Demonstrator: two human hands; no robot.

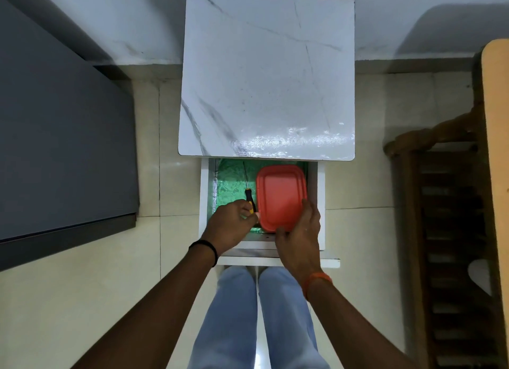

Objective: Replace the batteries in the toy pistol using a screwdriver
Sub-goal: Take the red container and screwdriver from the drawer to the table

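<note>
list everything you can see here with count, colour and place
table: 1, white marble-look top, centre, against the wall
drawer: 1, white, green lining, pulled open under the table
screwdriver: 1, black and yellow handle, left part of the drawer
container: 1, red lid, right part of the drawer
dark grey panel: 1, at left
wooden furniture: 1, brown, at right
left hand: 1, black wristband, grips the screwdriver handle
right hand: 1, orange wristband, holds the container's near right corner
legs: 2, blue jeans, bottom centre

We see soft, even indoor light, a white glare along the marble tabletop (275,93) at six o'clock, dark shadowed corners, slight softness and wide-angle bending at the edges.
</note>
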